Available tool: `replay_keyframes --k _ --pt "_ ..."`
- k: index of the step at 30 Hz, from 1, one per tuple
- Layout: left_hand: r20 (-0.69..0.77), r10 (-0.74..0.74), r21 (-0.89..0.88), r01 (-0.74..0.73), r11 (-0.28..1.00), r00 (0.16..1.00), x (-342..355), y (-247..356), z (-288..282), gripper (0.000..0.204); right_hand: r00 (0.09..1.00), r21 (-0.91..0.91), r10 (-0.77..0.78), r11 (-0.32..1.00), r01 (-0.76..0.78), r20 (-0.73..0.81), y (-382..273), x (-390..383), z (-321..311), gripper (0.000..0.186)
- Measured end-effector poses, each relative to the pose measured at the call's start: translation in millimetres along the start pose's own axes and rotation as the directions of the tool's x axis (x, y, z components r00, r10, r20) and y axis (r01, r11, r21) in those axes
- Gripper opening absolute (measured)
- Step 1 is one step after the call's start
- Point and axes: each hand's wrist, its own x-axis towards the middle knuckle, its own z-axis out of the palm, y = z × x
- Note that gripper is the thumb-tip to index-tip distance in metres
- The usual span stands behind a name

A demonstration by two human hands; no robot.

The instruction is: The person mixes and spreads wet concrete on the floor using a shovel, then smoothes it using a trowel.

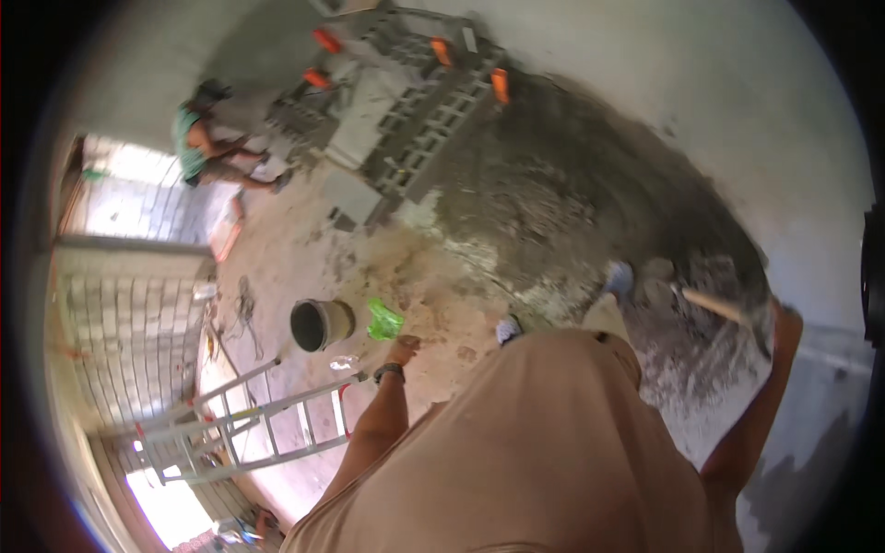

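At the right, next to the wall, my right hand (788,323) is closed at the dark grip end of a shovel. The shovel's wooden shaft (714,303) slants down to the left toward wet grey mortar (687,346), where its far end meets a greyish lump. My left hand (403,348), with a dark band on the wrist, hangs over the dusty floor, its fingers loosely curled with nothing visible in them. Nearest to it lies a bright green plastic bag (384,320), with a dark bucket (321,325) just beyond. My feet stand at the mortar's edge.
Grey hollow blocks (429,129) are stacked ahead, with orange objects (500,85) on and around them. A co-worker (198,143) sits low at the far left. An aluminium ladder (286,433) lies on the left. A large dark mortar heap (553,175) runs along the right wall.
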Motion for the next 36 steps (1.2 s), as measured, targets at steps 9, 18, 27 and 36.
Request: replay_keyframes --k 9,18,27,36 --pt "-0.041 0.321 0.363 -0.285 0.887 0.946 -1 193 142 0.031 0.880 0.099 0.383 0.900 -0.424 0.281 2 224 -41 0.060" --pt "-0.122 0.438 0.337 -0.378 0.863 0.891 -65 369 269 0.028 0.837 0.186 0.452 0.834 -0.519 0.309 89 341 -138 0.043" --pt "-0.262 -0.044 0.093 0.071 0.993 0.964 -58 263 249 0.051 0.944 0.175 0.256 0.940 -0.293 0.209 117 406 -173 0.040" --pt "-0.162 0.062 0.230 -0.023 0.973 0.985 -47 234 280 0.048 0.961 -0.118 0.081 0.992 -0.051 0.264 211 537 46 0.081"
